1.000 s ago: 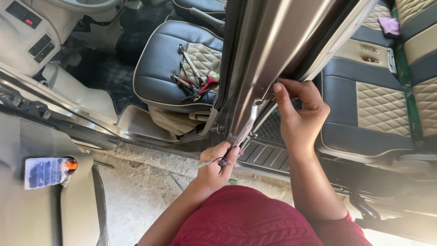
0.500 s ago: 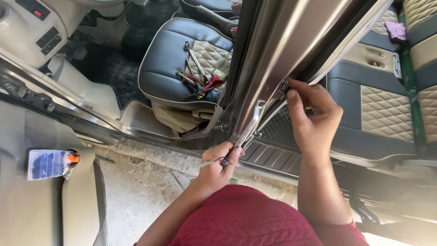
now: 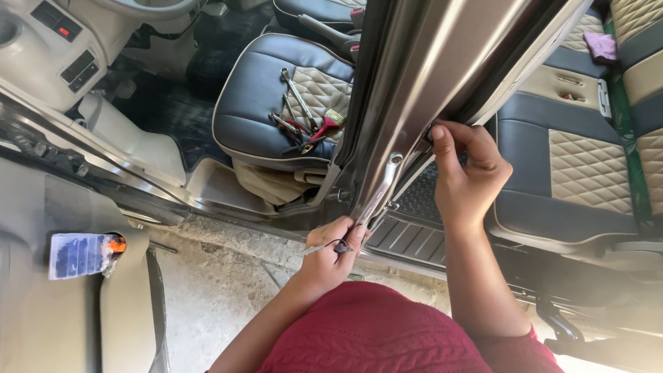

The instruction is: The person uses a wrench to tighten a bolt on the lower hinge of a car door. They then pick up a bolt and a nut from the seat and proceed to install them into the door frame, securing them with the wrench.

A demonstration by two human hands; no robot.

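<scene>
Pale grey moulded plastic fills the far left, a dashboard (image 3: 48,48) with dark switch panels set into it. Nearer on the left, a flat blue packet with an orange cap (image 3: 84,253) lies on a smooth grey door panel (image 3: 76,324), above rough concrete ground (image 3: 221,290). Further right, the front seat (image 3: 276,103) has glossy dark leatherette edges and a cream diamond-quilted centre; on it lies a loose heap of tools (image 3: 304,121), chrome spanners and red-handled pliers among them.

The door pillar (image 3: 428,90) runs slantwise from the far right down toward the middle, smooth brushed grey metal with a soft sheen, a narrow strip along its right edge and a round-headed bolt on a bracket near its lower end. The left hand (image 3: 331,255) is at the pillar's foot, fingers curled shut around a thin metal tool (image 3: 314,249) with a dark grip, fingertips pressed to the metal. The right hand (image 3: 466,173) sits higher on the pillar's right edge, fingers bent and pinching the dark rubber strip (image 3: 431,138) there.

Right of it, a ribbed black step plate (image 3: 414,235), then the rear seat (image 3: 587,166) in the same quilted cream and dark trim, a pink cloth (image 3: 601,45) on it at far right
</scene>
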